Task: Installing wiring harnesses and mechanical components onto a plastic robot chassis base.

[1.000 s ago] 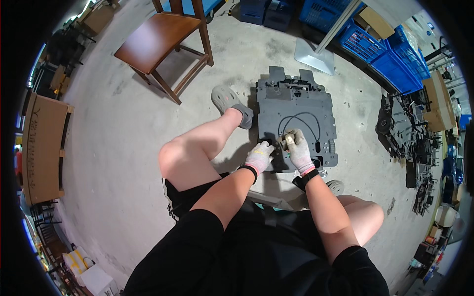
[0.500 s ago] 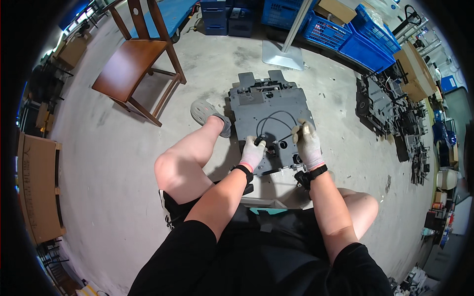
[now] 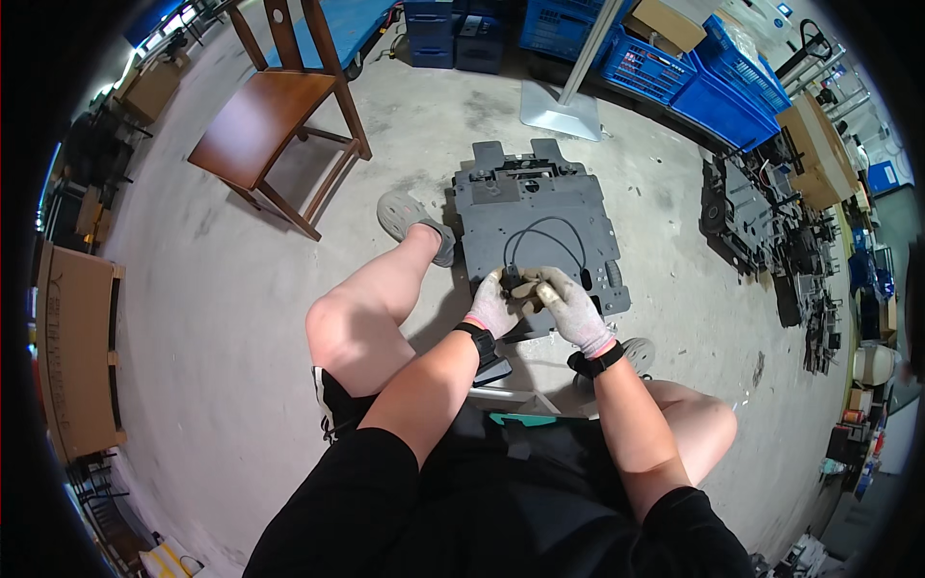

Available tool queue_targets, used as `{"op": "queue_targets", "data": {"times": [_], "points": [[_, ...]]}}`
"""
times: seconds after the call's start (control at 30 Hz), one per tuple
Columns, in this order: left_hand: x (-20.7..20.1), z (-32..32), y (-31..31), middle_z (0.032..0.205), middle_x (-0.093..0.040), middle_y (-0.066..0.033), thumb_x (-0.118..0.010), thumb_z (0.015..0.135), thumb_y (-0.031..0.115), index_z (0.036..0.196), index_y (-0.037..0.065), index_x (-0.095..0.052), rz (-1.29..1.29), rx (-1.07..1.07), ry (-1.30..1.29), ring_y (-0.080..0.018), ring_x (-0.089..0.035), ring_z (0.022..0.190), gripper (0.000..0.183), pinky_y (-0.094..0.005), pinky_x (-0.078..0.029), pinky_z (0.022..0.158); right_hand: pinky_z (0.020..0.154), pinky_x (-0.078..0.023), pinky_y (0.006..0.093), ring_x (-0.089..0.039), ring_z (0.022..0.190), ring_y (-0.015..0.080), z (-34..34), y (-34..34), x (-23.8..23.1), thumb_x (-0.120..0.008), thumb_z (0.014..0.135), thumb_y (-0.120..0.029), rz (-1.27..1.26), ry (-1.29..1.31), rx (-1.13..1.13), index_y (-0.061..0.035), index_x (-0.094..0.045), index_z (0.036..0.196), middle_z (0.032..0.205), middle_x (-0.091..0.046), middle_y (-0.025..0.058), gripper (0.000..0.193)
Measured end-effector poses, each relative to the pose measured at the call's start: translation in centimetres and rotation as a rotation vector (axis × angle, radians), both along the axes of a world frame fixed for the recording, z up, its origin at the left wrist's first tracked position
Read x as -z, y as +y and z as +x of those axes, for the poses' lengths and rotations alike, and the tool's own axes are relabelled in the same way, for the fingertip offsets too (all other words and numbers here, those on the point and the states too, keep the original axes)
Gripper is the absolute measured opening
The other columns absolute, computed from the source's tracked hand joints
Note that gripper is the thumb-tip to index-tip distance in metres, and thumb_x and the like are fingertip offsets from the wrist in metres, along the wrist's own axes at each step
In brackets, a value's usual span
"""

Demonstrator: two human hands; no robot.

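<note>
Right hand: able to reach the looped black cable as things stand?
Likely yes: the right hand is close by, and the black cable loops uncovered over the grey unit, nothing visibly between.

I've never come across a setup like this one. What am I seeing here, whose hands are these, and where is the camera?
There is no robot here; a person is working by hand. The camera, the left of two worn on the head, looks down, and its wide fisheye lens bends straight edges near the rim.

A flat, dark grey, plate-like machine unit lies on the pale concrete floor before the person, with a thin black looped cable over its top. The pale-gloved left hand grips a small black piece; the pale-gloved right hand is close beside it, its exact grip hard to make out.

Further off stand a brown wooden chair and blue plastic crates.
</note>
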State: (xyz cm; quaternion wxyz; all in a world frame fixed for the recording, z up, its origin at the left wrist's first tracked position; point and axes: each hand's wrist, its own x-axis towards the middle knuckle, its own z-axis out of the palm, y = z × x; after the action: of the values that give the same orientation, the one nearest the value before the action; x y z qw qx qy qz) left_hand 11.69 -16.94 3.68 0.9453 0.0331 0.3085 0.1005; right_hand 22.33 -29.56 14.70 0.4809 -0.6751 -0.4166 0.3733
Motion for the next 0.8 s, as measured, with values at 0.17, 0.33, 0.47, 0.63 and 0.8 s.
{"op": "queue_targets", "data": {"times": [0.17,0.33,0.47,0.63,0.8], "points": [[0.7,0.0,0.3,0.107,-0.070,-0.0138,-0.040,0.109,0.028,0.109,0.005,-0.064,-0.108,-0.112,-0.064,-0.0310,-0.067,0.104,0.034,-0.0450,-0.056,0.095,0.073,-0.051,0.0291,-0.061,0.075,0.0135,1.4,-0.1,0.9,-0.049,0.104,-0.014,0.053,0.083,0.383,0.0007,-0.067,0.119,0.084,-0.066,0.0054,0.027],[0.0,-0.1,0.7,0.117,-0.069,-0.0157,-0.039,0.108,0.024,0.109,0.003,-0.064,-0.142,-0.153,-0.107,-0.0333,-0.065,0.114,0.032,-0.0460,-0.053,0.104,0.069,-0.054,0.0350,-0.069,0.071,0.0238,2.6,-0.1,0.5,-0.064,0.098,-0.028,-0.043,-0.339,0.406,-0.0019,-0.071,0.103,0.077,-0.070,0.0115,0.027],[-1.2,0.8,-0.4,0.122,-0.069,-0.0150,-0.038,0.109,0.023,0.114,0.002,-0.062,-0.059,-0.067,-0.172,-0.0296,-0.065,0.114,0.032,-0.0428,-0.052,0.105,0.077,-0.057,0.0454,-0.073,0.086,0.0372,0.7,1.1,0.6,-0.075,0.087,-0.049,-0.377,-0.573,0.150,-0.0057,-0.073,0.103,0.089,-0.074,0.0206,0.046],[-1.8,1.6,-1.0,0.120,-0.068,-0.0139,-0.036,0.109,0.021,0.124,0.001,-0.060,-0.104,-0.015,-0.162,-0.0276,-0.064,0.114,0.035,-0.0420,-0.049,0.108,0.074,-0.056,0.0480,-0.072,0.085,0.0414,0.7,1.5,0.8,-0.072,0.088,-0.043,-0.326,-0.500,0.190,-0.0024,-0.070,0.099,0.086,-0.071,0.0257,0.042],[-2.3,3.3,-1.4,0.107,-0.069,-0.0127,-0.044,0.106,0.018,0.111,0.001,-0.064,-0.139,-0.007,-0.200,-0.0242,-0.066,0.096,0.027,-0.0352,-0.056,0.086,0.075,-0.054,0.0420,-0.071,0.081,0.0299,6.2,0.4,-3.9,-0.074,0.090,-0.039,-0.308,-0.451,0.242,0.0019,-0.069,0.101,0.084,-0.069,0.0223,0.043]]}}
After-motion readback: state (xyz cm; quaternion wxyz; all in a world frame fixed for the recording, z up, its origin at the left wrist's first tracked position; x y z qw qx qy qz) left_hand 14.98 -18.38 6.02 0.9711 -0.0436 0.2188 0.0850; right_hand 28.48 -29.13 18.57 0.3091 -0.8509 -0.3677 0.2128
